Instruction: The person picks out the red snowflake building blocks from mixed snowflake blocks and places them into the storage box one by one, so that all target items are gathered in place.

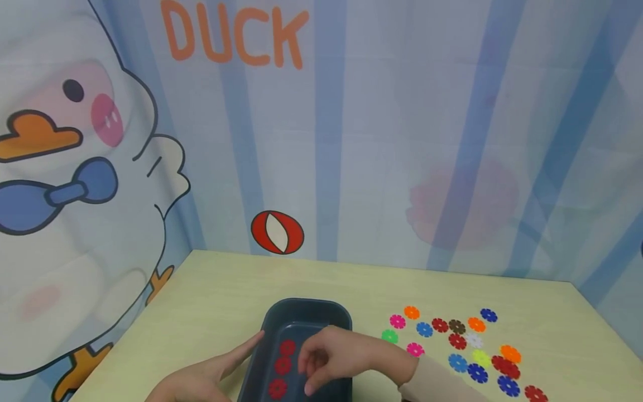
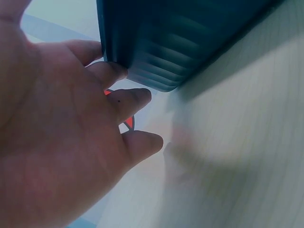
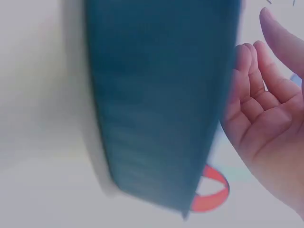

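Observation:
A dark blue rectangular tray (image 1: 307, 311) lies on the table, with a row of three red snowflake discs (image 1: 283, 365) along its left side. My left hand (image 1: 196, 377) is at the tray's left wall, its fingers extended; in the left wrist view, the fingertips (image 2: 142, 97) are right at the tray's outer side (image 2: 156, 47). Over the right half of the tray is my right hand (image 1: 339, 354), fingers loosely bent and thumb apart. In the right wrist view, the palm of that hand (image 3: 270, 118) shows beside the tray wall (image 3: 152, 118), and no object appears in it.
Several loose snowflake discs in mixed colours, among them a blue one (image 1: 424, 329), an orange one (image 1: 476, 324) and a green one (image 1: 389, 336), lie scattered on the pale table (image 1: 241, 279) to the tray's right. A printed duck curtain (image 1: 382, 139) hangs behind the table.

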A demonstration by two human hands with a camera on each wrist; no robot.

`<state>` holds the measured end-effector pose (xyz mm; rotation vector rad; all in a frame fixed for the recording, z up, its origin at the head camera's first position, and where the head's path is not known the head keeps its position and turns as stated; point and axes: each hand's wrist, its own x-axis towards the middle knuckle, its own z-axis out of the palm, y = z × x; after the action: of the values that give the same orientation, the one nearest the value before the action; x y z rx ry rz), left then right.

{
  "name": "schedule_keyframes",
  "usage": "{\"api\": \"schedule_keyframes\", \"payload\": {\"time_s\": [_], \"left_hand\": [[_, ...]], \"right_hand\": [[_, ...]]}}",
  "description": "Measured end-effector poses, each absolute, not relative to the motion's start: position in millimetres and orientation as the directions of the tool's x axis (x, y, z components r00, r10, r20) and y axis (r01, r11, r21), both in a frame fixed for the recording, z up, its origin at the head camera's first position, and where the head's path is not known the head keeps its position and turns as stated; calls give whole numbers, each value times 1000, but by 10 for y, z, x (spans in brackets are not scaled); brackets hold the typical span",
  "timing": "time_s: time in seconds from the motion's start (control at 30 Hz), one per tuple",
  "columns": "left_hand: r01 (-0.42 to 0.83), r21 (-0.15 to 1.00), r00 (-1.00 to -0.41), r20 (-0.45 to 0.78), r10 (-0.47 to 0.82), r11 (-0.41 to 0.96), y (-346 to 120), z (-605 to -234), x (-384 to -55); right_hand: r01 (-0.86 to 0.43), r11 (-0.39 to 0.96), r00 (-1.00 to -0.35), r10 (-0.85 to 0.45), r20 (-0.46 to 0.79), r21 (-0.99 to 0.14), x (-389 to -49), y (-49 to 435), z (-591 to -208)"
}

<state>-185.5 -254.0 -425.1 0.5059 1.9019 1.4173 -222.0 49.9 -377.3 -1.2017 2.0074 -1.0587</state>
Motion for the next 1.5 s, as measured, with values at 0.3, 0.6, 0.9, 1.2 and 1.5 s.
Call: {"api": "schedule_keyframes", "payload": {"time_s": [0.3,0.6,0.9,1.2,1.5], "left_hand": [[-74,950,-673,-271,688,303,-2544,-4255,-1874],[-149,957,-664,-285,691,251,-2560,-4269,-1854],[-148,954,-669,-290,685,260,-2573,-4285,-1848],[-111,957,-657,-273,703,267,-2584,-4288,-1860],[-21,946,-669,-253,699,322,-2577,-4281,-1883]], "right_hand": [[-403,327,-586,-810,-33,-854,-2391,1126,-3594],[-373,463,-732,-679,-51,-804,-2580,1786,-3648],[-301,540,-823,-564,-73,-786,-2786,2260,-3829],[-288,611,-852,-515,-94,-737,-2878,2485,-3967],[-225,662,-878,-456,-147,-715,-2945,2651,-4116]]}}
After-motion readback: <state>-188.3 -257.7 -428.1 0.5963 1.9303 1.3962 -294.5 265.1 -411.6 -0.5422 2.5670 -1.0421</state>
